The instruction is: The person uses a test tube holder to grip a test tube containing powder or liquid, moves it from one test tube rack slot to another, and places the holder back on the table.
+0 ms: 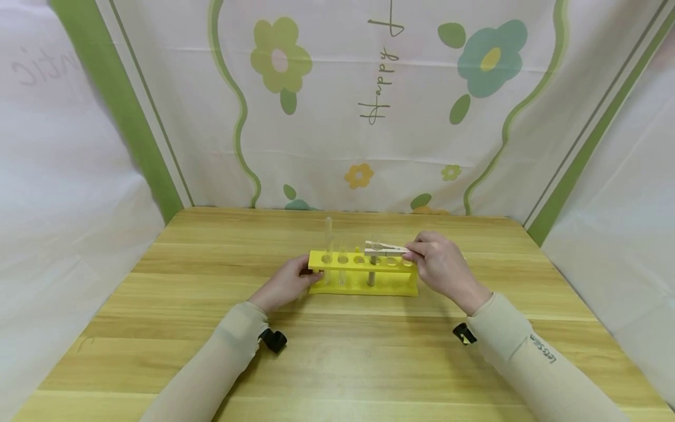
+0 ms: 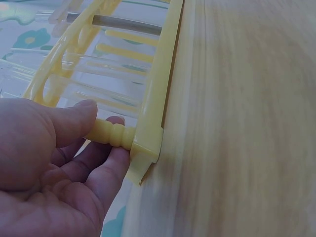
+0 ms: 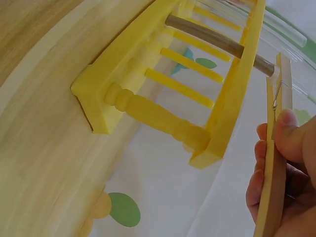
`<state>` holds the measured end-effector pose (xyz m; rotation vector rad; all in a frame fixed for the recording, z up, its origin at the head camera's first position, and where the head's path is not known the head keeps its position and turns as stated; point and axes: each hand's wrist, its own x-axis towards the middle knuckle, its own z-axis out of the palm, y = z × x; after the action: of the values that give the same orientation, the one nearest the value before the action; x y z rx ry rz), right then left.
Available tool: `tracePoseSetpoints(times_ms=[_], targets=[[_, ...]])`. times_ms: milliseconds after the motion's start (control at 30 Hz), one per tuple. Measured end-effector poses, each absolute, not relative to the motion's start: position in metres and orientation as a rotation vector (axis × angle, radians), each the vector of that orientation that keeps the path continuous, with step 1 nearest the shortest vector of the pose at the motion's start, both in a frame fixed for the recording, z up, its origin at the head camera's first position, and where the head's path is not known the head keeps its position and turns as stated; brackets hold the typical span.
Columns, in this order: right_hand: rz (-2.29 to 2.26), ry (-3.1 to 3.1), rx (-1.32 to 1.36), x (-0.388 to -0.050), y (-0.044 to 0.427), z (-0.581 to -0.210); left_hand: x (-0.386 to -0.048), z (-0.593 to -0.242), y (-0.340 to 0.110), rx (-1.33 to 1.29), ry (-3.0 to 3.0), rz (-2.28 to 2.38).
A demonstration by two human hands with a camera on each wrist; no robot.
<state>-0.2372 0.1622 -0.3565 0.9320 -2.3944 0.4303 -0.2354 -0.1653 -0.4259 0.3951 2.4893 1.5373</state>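
A yellow test tube rack [image 1: 364, 290] stands on the table. My left hand [image 1: 287, 284] pinches the post [image 2: 116, 133] at the rack's left end between thumb and fingers. My right hand [image 1: 445, 266] grips a wooden clamp [image 3: 271, 182], whose jaws are at the upper part of a tube with dark grey contents [image 3: 205, 35]. That tube stands in the rack, through a hole right of the middle. Two clear tubes, one taller [image 1: 329, 234] and one shorter [image 1: 342, 272], stand in the left holes.
The wooden table [image 1: 337, 351] extends around the rack. Behind it hangs a white cloth with flower prints [image 1: 337, 135], and cloth walls stand at both sides. A black wrist camera [image 1: 273, 340] sits by the left sleeve, another [image 1: 464, 334] by the right.
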Motion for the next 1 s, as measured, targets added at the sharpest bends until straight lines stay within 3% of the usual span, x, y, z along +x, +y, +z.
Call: tracePoseSetpoints(times_ms=[1000], targets=[[0.442,-2.224,0.905,-0.236,0.17,-0.318,-0.234,-0.427,-0.165,0.399,2.48,1.562]])
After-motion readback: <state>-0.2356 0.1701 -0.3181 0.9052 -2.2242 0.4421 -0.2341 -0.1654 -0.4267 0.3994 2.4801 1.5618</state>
